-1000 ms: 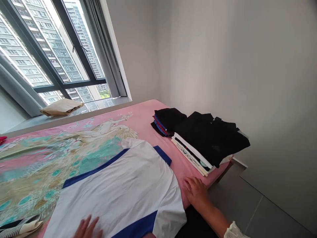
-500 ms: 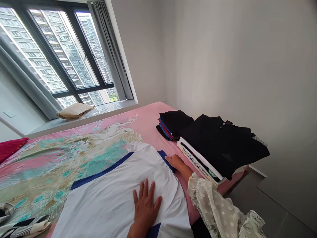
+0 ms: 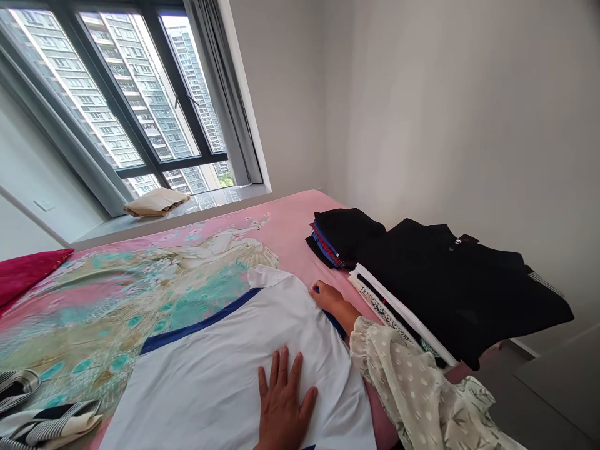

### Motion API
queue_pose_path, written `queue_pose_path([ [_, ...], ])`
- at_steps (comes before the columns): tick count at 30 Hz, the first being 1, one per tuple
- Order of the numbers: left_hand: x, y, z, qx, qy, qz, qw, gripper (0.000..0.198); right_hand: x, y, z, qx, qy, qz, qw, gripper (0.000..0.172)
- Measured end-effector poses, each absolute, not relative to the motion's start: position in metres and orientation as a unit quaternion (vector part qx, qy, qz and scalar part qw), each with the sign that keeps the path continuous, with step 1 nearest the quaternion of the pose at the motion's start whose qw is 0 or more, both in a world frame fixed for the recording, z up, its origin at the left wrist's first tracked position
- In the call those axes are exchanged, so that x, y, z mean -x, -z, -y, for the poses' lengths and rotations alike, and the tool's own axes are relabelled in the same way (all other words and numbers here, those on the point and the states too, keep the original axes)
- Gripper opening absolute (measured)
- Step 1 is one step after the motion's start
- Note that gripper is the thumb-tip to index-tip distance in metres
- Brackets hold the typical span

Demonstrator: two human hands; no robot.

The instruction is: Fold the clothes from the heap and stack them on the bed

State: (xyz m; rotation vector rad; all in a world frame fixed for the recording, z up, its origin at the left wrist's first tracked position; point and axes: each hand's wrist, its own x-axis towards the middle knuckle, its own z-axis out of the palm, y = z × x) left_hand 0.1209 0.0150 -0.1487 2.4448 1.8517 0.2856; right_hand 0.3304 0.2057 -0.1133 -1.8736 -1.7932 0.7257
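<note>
A white shirt with blue trim [image 3: 220, 362] lies spread flat on the pink patterned bedsheet [image 3: 117, 294]. My left hand [image 3: 284, 400] rests flat on the shirt's lower part, fingers spread. My right hand [image 3: 328, 299] reaches across to the shirt's blue sleeve edge, its fingers curled onto the fabric. My right arm wears a white dotted sleeve [image 3: 412, 387].
A pile of folded clothes topped by a black shirt [image 3: 450, 281] sits at the bed's right edge, with a smaller dark folded stack [image 3: 342, 234] behind it. Striped cloth [image 3: 42, 419] lies at the lower left, a red cloth [image 3: 28, 272] at the left, and a beige bundle [image 3: 157, 201] on the windowsill.
My left hand came up onto the shirt and lies flat on it. My right hand moved from the bed's edge to the blue sleeve. The view has shifted slightly left.
</note>
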Motion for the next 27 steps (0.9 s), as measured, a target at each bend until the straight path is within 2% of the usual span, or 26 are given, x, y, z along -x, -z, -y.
queue_pose_path([
  [4, -0.12, 0.152, -0.013, -0.8, -0.116, -0.588, -0.011, 0.057, -0.333, 0.119, -0.212, 0.718, -0.238, 0.619, 0.212, 0.017],
  [8, -0.12, 0.152, -0.009, -0.803, -0.127, -0.582, -0.021, 0.057, -0.336, 0.112, -0.204, 0.73, -0.197, 0.614, 0.227, 0.024],
  [12, -0.124, 0.138, -0.01, -0.797, -0.127, -0.59, 0.02, 0.056, -0.309, 0.097, -0.16, 0.654, -0.139, 0.689, 0.279, 0.031],
  [16, -0.123, 0.11, -0.026, -0.766, -0.134, -0.624, 0.081, 0.039, -0.279, 0.097, -0.109, 0.507, -0.114, 0.766, 0.379, 0.032],
  [18, -0.117, 0.102, -0.037, -0.764, -0.143, -0.623, 0.084, 0.041, -0.276, 0.104, -0.097, 0.515, -0.107, 0.722, 0.45, 0.033],
  [20, -0.112, 0.102, -0.044, -0.766, -0.135, -0.625, 0.073, 0.044, -0.278, 0.114, -0.094, 0.563, -0.105, 0.675, 0.466, 0.035],
  [22, -0.108, 0.11, -0.048, -0.762, -0.106, -0.635, 0.07, 0.05, -0.282, 0.124, -0.095, 0.589, -0.102, 0.695, 0.4, 0.039],
  [25, -0.105, 0.126, -0.048, -0.758, -0.077, -0.645, 0.06, 0.055, -0.282, 0.136, -0.098, 0.601, -0.093, 0.764, 0.216, 0.046],
  [27, -0.104, 0.133, -0.047, -0.761, -0.079, -0.642, 0.05, 0.056, -0.277, 0.138, -0.099, 0.636, -0.092, 0.756, 0.125, 0.057],
])
